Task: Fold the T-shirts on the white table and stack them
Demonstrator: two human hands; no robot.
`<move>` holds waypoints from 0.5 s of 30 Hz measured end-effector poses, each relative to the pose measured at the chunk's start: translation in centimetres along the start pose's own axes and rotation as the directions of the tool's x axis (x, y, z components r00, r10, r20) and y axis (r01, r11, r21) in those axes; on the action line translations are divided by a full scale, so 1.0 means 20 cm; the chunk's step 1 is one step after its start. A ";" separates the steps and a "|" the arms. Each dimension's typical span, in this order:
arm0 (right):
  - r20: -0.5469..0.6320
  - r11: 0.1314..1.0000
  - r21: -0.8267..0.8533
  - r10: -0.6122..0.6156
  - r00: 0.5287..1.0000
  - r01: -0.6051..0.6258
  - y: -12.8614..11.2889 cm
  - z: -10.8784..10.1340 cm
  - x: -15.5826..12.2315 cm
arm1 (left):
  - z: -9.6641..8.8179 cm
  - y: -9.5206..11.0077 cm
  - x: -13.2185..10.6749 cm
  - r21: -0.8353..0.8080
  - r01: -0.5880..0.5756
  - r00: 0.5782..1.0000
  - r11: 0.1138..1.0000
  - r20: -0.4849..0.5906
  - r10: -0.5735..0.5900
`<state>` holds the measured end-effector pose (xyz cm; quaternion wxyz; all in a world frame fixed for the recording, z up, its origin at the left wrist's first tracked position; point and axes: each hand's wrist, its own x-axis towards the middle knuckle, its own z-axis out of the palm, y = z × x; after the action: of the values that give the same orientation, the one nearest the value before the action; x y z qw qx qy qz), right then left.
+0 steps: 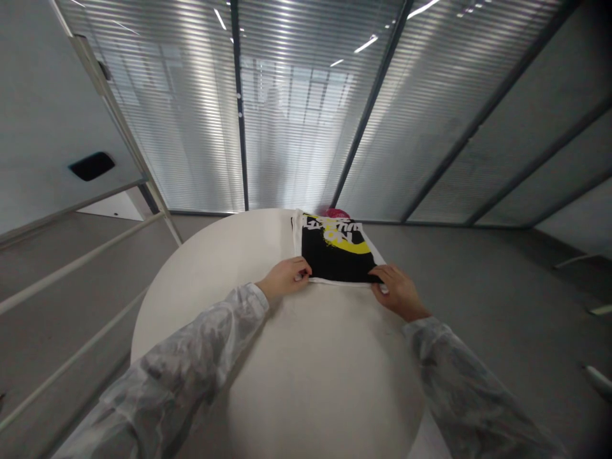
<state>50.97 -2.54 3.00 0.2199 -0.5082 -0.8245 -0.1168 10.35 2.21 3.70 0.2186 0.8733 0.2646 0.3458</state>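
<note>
A folded white garment [337, 252] with a black panel and yellow and white lettering lies on the far part of a round white table [229, 268]. My left hand [285, 277] pinches the garment's near left corner, fingers closed on the cloth. At the near right corner, my right hand [398, 290] grips the edge the same way. Both arms wear translucent plastic sleeves. Something pink [335, 213] peeks out behind the garment's far edge; I cannot make out what it is.
Glass walls with horizontal blinds [296, 115] stand behind the table. A white railing [71, 264] runs along the left. Grey floor [502, 299] surrounds the table.
</note>
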 end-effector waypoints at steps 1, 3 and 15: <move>0.013 1.000 0.010 -0.007 1.000 0.007 0.00 -0.01 -0.01 | 0.00 0.00 -0.01 -0.013 -0.009 1.000 1.000 -0.004 0.009; 0.027 0.999 0.019 -0.044 0.999 0.044 0.02 -0.03 0.00 | 0.01 0.00 -0.02 -0.050 -0.018 0.999 0.999 -0.036 0.016; 0.060 0.992 -0.092 0.096 0.994 -0.090 -0.20 0.20 0.66 | 0.05 -0.06 -0.06 0.173 -0.116 0.989 0.978 -0.073 0.130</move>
<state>41.45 7.63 6.00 0.1757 -0.5588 -0.8005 -0.1268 9.97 2.23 1.91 0.1111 0.8881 0.2471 0.3713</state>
